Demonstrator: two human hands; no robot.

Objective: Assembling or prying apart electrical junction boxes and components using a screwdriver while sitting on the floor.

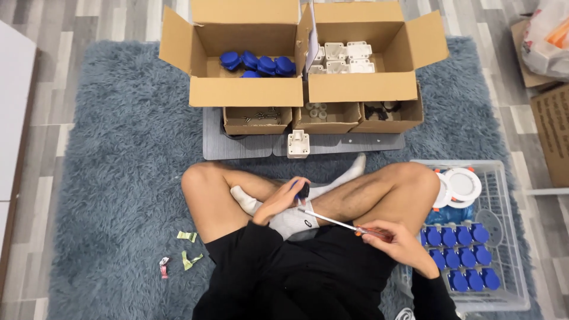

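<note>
I sit cross-legged on a grey-blue shag rug. My left hand is closed around a small blue-and-black part over my lap. My right hand grips the red handle of a long screwdriver. Its metal shaft points left toward the part, and the tip lies close beneath my left hand. A white plastic housing stands upright on the grey mat in front of my feet.
Two open cardboard boxes hold blue caps and white housings. Three small trays of screws and bits sit before them. A white basket at my right holds blue assemblies and white round discs. Wrapper scraps lie left.
</note>
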